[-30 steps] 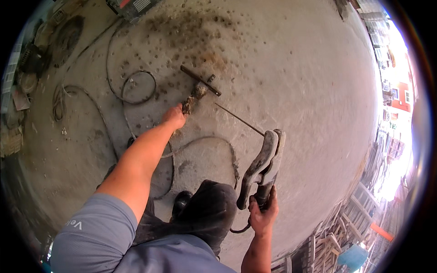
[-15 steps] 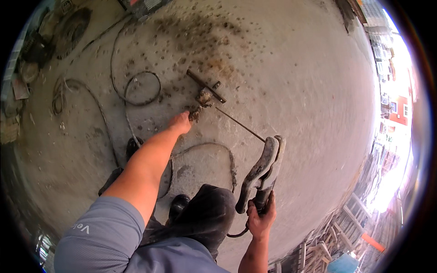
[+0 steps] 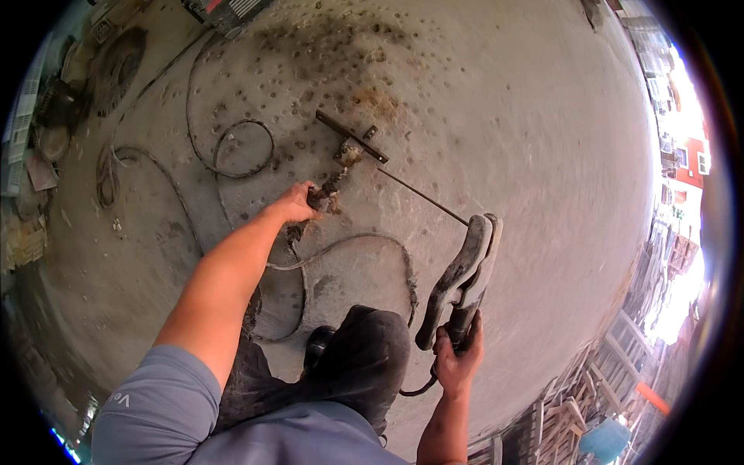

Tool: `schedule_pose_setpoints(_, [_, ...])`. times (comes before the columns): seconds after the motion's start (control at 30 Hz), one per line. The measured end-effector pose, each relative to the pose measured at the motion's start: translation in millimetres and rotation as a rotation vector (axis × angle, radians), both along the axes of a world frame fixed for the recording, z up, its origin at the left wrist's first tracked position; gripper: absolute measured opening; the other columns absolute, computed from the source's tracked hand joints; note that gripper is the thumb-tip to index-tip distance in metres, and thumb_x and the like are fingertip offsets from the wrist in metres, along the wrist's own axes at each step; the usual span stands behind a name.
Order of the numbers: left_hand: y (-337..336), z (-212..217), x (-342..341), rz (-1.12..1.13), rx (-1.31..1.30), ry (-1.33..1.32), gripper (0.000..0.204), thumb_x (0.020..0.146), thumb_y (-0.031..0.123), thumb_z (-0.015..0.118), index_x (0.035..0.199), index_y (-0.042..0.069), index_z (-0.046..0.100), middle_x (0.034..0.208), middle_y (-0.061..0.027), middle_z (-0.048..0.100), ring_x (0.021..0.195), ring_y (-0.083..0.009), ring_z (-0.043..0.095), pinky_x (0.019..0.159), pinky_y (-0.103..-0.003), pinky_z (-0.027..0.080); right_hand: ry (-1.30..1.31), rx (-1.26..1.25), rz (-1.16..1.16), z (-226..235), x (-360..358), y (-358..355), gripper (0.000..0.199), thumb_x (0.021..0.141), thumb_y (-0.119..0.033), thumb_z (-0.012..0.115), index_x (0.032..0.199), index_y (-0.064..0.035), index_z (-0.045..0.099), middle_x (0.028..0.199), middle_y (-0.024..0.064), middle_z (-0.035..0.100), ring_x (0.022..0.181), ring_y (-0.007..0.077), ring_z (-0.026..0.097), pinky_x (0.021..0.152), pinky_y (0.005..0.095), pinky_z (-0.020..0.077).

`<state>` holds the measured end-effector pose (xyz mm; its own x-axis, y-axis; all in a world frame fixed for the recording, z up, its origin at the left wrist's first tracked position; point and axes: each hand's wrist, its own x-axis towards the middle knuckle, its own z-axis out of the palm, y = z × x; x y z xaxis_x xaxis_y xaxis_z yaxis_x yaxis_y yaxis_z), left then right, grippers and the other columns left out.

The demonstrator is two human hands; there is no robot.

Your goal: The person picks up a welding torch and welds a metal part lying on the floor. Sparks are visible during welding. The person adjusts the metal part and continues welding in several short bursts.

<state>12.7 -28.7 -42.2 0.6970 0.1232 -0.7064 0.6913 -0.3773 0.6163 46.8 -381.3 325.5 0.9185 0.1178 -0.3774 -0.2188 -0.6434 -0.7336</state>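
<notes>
While the person stands on the grey concrete floor (image 3: 527,139), the right hand (image 3: 457,360) is closed tight around the dark handle of a long, dusty welding holder (image 3: 463,275). A thin metal rod (image 3: 422,198) sticks out from the top of that holder and points up and left across the floor. A black shoe (image 3: 319,347) shows just below the bent knee. Farther out, the left hand (image 3: 294,208) reaches down with its fingers wrapped around a small rusty lump of metal (image 3: 329,190) lying on the floor. Just past it lies a dark flat metal bar (image 3: 350,136). Grey cables (image 3: 232,147) curl in loops nearby. Old junk (image 3: 46,139) sits far off at the left edge.
</notes>
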Motion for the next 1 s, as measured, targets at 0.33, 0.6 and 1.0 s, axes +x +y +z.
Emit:
schedule_pose_setpoints(0.33, [9, 73, 13, 0.021, 0.296, -0.218, 0.066, 0.074, 0.029, 0.081, 0.129, 0.009, 0.050, 0.125, -0.0181, 0.059, 0.115, -0.0384, 0.058, 0.093, -0.047, 0.049, -0.183, -0.029, 0.167, -11, -3, -19, 0.068, 0.085, 0.008, 0.062, 0.146, 0.0089, 0.032, 0.089, 0.0078, 0.063, 0.071, 0.0109, 0.058, 0.060, 0.0260, 0.0490])
schedule_pose_setpoints(0.6, [-6, 83, 30, -0.039, 0.371, -0.198, 0.050, 0.082, 0.021, 0.072, 0.125, 0.009, 0.051, 0.124, -0.0167, 0.060, 0.115, -0.0371, 0.058, 0.092, -0.048, 0.050, -0.060, -0.031, 0.055, 0, -6, -11, 0.067, 0.079, 0.000, 0.072, 0.138, 0.0115, 0.043, 0.101, 0.0155, 0.070, 0.089, 0.0152, 0.066, 0.081, 0.0285, 0.0525])
schedule_pose_setpoints(1.0, [0, 45, 54, -0.117, 0.328, 0.076, 0.064, 0.086, 0.009, 0.055, 0.146, 0.003, 0.033, 0.124, -0.0197, 0.061, 0.113, -0.0385, 0.060, 0.092, -0.047, 0.051, -0.081, -0.051, 0.106, 5, -15, -14, 0.065, 0.079, -0.002, 0.071, 0.136, 0.0116, 0.044, 0.099, 0.0157, 0.070, 0.088, 0.0170, 0.067, 0.079, 0.0302, 0.0534])
